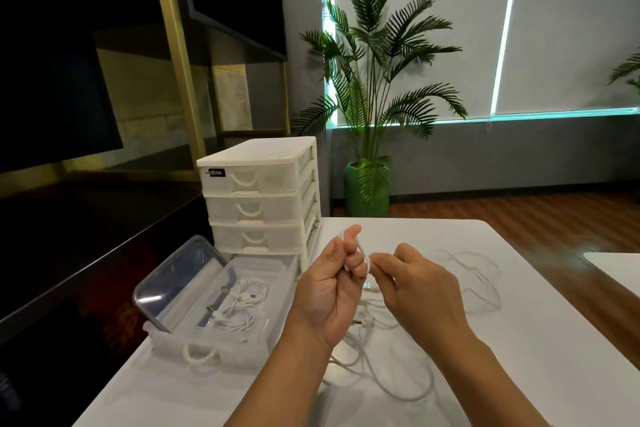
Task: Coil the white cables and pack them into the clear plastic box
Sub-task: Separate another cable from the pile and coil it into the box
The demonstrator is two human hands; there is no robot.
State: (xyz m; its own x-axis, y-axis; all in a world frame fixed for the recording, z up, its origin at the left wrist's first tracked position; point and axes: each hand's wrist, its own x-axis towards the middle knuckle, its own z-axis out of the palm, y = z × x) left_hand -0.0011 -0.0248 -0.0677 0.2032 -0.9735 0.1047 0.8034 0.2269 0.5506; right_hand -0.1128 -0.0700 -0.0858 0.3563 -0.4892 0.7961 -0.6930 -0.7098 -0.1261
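My left hand (329, 291) is raised over the table, fingers curled round a loop of white cable (362, 250). Beside it, my right hand (415, 282) pinches the same cable near the loop. The rest of this cable trails down onto the white table (519, 340) in loose curves (398, 374), a plug end (367, 286) dangling between my hands. To the left stands the clear plastic box (277, 274), holding several coiled white cables (239, 305). Its clear lid (180, 281) leans against the box's left side.
A white four-drawer organiser (259, 198) stands behind the box. More thin white cable (474, 274) lies on the table to the right. A potted palm (370, 97) stands on the floor beyond. Dark shelving (86, 114) is to the left.
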